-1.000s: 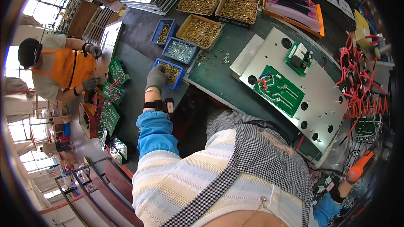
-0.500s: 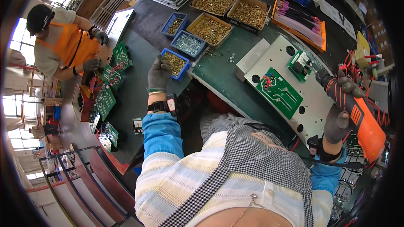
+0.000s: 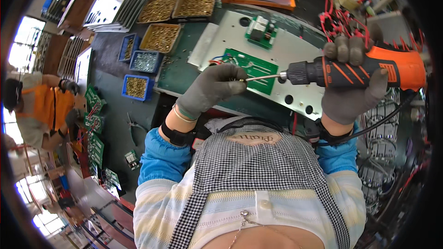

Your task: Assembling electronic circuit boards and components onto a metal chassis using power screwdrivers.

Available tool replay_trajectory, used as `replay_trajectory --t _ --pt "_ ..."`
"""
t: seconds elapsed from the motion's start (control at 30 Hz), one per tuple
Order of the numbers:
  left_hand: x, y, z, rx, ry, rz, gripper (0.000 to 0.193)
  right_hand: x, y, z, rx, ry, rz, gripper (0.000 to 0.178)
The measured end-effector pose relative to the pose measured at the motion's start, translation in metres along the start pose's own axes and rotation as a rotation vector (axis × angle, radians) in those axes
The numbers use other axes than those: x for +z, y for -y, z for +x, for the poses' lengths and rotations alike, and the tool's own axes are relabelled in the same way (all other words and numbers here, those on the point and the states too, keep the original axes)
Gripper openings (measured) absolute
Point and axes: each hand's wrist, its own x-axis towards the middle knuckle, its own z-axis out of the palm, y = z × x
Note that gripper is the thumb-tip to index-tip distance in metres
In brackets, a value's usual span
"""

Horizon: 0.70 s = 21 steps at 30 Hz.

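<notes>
My right hand (image 3: 353, 87) is wrapped tight around the orange screwdriver (image 3: 360, 70) at 3 o'clock — left hand (image 3: 210, 90) fingers pinching a screw (image 3: 242, 80) at the bit's tip, over the green board (image 3: 251, 68).

Right hand (image 3: 353, 87): matt grey knitted cloth glove, wrapped round electric screwdriver (image 3: 364, 70). Screwdriver body glossy orange plastic, black rubbery-looking grip with orange stripes; bit bright polished metal.

Left hand (image 3: 212, 87): same grey knit glove, fingertips pinched at the bit tip.

At 12 o'clock of the hands, metal plate (image 3: 295, 50): pale grey sheet metal, smooth, dull sheen, punched holes. On it, green circuit board (image 3: 251, 67): glossy lacquered surface.

At 10 o'clock, blue bins (image 3: 137, 86): smooth plastic, holding shiny brass-coloured small parts. Cardboard trays (image 3: 177, 7) at 11 o'clock: matt brown.

Apron (image 3: 258, 157): checked woven cloth, matt.
</notes>
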Motion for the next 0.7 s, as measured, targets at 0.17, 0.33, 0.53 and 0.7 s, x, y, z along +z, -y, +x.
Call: replay_trajectory --t 0.17,0.33,0.53,0.7 --pt "0.033 -0.001 0.022 -0.023 -0.039 0.267 0.016 -0.016 0.014 -0.02 0.034 -0.113 -0.073 0.057" --pt "0.047 0.007 0.028 0.041 -0.055 0.383 0.016 -0.027 0.02 -0.027 0.057 -0.129 -0.132 0.046" --pt "0.068 0.018 0.035 0.065 -0.221 0.524 0.019 -0.036 0.022 -0.028 0.11 -0.211 -0.135 0.016" --pt "0.062 0.031 0.034 0.112 -0.272 0.446 0.021 -0.048 0.015 -0.025 0.075 -0.26 -0.092 0.011"
